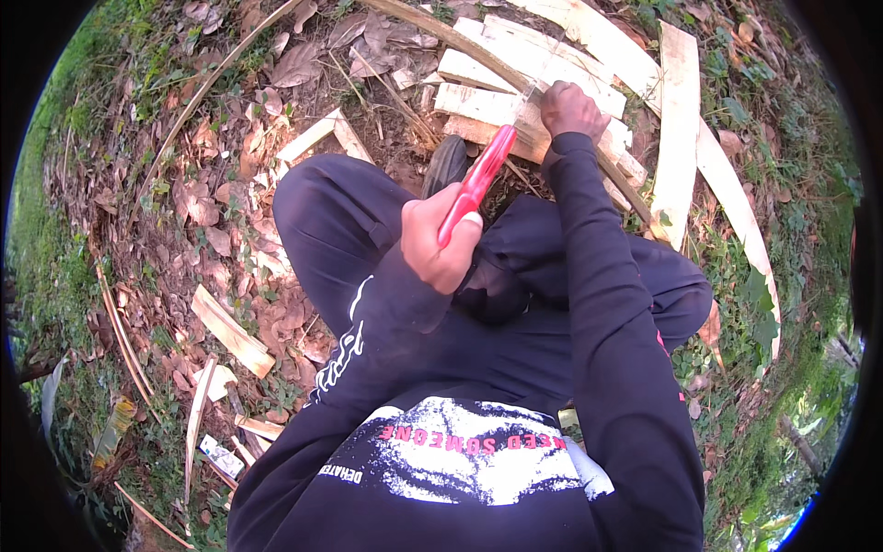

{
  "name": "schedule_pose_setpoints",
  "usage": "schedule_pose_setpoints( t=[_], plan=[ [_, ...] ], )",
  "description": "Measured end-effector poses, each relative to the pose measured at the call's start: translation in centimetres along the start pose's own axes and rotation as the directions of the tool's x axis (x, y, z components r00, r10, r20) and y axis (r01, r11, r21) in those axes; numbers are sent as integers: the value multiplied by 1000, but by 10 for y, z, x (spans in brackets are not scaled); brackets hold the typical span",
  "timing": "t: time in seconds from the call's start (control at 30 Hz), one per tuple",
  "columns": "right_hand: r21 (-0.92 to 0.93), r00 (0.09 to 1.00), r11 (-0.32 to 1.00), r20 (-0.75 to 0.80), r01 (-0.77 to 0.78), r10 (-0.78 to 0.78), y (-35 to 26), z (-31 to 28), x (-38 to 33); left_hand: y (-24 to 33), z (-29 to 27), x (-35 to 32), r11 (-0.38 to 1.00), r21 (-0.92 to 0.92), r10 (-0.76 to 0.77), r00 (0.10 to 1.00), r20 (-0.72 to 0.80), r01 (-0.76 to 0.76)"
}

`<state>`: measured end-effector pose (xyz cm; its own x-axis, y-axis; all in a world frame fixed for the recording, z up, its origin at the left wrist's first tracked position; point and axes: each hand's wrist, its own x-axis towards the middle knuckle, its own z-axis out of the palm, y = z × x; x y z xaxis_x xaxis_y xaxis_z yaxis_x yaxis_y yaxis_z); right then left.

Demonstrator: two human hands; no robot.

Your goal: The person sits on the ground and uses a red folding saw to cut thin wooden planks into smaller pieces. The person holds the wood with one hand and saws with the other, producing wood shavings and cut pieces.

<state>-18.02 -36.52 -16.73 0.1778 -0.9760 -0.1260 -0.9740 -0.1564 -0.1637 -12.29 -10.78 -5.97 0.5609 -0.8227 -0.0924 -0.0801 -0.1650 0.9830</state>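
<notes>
My left hand (440,241) is closed around the red handle of a tool (476,182), raised in front of my chest with the handle slanting up and away. My right hand (570,109) reaches forward and grips a long thin bamboo strip (478,53) where it crosses a pile of pale split wood pieces (515,87). Whether the tool has a blade, I cannot make out. I am crouched, dark trousers and a dark shoe (445,164) below my hands.
Long pale split slats (679,129) lie to the right, curving along the ground. Short wood offcuts (232,333) and thin strips (198,419) are scattered on dry leaves at left. Grass borders the ground on both sides.
</notes>
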Motion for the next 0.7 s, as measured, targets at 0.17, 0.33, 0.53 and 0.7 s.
schedule_pose_setpoints(
  t=[0.17,0.33,0.53,0.7],
  plan=[
    [-50,997,996,-1,74,-74,-3,-5,-3,17,-25,-29,999,-32,13,995,98,-10],
    [-56,996,995,-10,86,-86,-5,1,-2,11,-11,0,999,-38,-10,999,33,11],
    [30,1000,999,14,-25,25,-5,-2,0,11,-15,-9,997,-74,14,994,110,-6],
    [13,997,997,37,-74,73,-10,-7,3,18,-8,-24,991,-85,102,994,30,-99]
  ],
)
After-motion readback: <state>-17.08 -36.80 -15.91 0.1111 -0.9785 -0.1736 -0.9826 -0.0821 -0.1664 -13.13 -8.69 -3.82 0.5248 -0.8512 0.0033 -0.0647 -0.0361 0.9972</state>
